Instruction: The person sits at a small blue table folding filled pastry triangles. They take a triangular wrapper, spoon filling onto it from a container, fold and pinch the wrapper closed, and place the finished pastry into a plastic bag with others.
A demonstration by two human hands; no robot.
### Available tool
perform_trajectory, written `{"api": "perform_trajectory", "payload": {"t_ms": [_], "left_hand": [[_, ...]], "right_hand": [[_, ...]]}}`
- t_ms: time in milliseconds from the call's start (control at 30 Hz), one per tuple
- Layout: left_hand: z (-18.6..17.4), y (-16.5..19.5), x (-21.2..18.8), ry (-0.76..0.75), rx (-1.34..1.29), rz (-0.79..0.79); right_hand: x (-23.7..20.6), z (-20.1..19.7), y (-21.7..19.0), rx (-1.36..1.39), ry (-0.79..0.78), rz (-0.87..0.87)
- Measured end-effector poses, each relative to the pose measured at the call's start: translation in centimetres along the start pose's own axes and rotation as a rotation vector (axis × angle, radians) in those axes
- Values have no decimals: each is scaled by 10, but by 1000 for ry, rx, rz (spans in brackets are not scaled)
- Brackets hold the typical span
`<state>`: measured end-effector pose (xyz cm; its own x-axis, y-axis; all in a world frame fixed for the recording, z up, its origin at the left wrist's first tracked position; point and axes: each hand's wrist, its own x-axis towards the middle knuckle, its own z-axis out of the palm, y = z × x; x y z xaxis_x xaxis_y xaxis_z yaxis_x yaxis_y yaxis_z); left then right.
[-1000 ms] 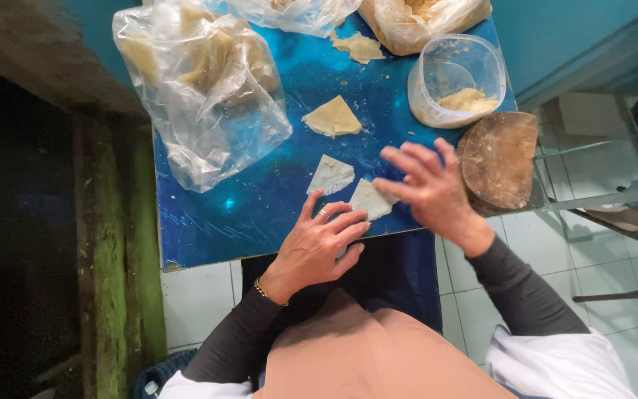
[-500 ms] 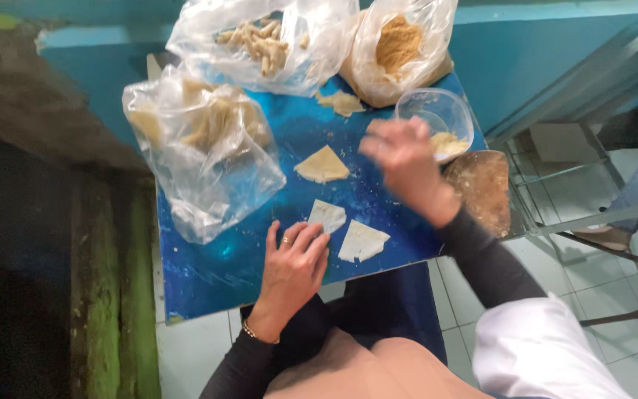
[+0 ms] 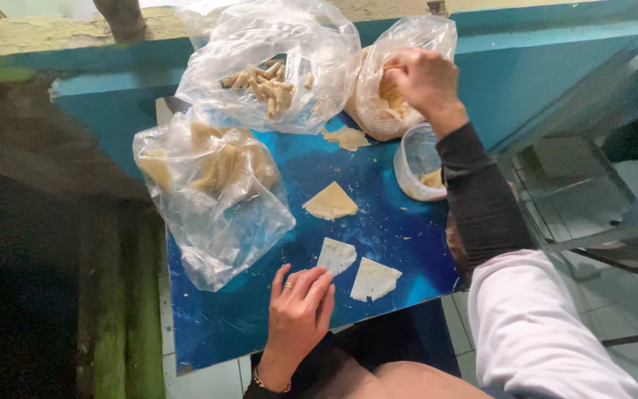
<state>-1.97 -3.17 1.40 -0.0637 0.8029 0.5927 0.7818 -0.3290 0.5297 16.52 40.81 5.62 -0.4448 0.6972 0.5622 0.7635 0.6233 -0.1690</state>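
Observation:
My left hand (image 3: 298, 310) lies flat with fingers apart on the blue table (image 3: 215, 325), its fingertips touching a pale triangular wrapper (image 3: 335, 256). A second wrapper (image 3: 374, 279) lies just to the right, and a third, yellower one (image 3: 330, 202) sits farther back. My right hand (image 3: 424, 77) is stretched to the far right and reaches into a clear plastic bag of yellowish filling (image 3: 393, 92), fingers curled inside its mouth. What the fingers hold is hidden by the bag.
A clear round tub (image 3: 416, 164) with some filling stands under my right forearm. Two more clear bags hold rolled pieces, one at back centre (image 3: 267, 74) and one at the left (image 3: 208, 185). A wrapper scrap (image 3: 346, 137) lies near the bags. A metal chair frame (image 3: 614, 244) stands at the right.
My right hand has left the wrappers, passed over the tub and gone into the bag at the back. My left hand stayed by the near wrapper. The camera view tilted toward the back.

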Motion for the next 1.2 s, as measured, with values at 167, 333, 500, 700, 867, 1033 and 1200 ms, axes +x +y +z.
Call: {"api": "perform_trajectory", "payload": {"t_ms": [167,333,500,700,867,1033,1200], "left_hand": [[-2,0,-1,-21,-32,-9],[-1,-1,-1,-16,-63,-26],[-3,-1,-1,-14,-54,-42],[-4,-1,1,-19,-63,-43],[-4,-1,0,-8,-64,-39],[-3,-1,0,-12,-67,-32],[-1,0,3,6,-43,-24]], "right_hand": [[4,-34,21,-105,-167,81],[5,-19,3,-168,-524,91],[0,19,-9,-424,-583,-17],[7,38,20,-522,-272,-83],[-11,22,19,-307,-340,-184],[-27,-25,22,-123,-231,136],[-43,-46,26,137,-121,288]]}}
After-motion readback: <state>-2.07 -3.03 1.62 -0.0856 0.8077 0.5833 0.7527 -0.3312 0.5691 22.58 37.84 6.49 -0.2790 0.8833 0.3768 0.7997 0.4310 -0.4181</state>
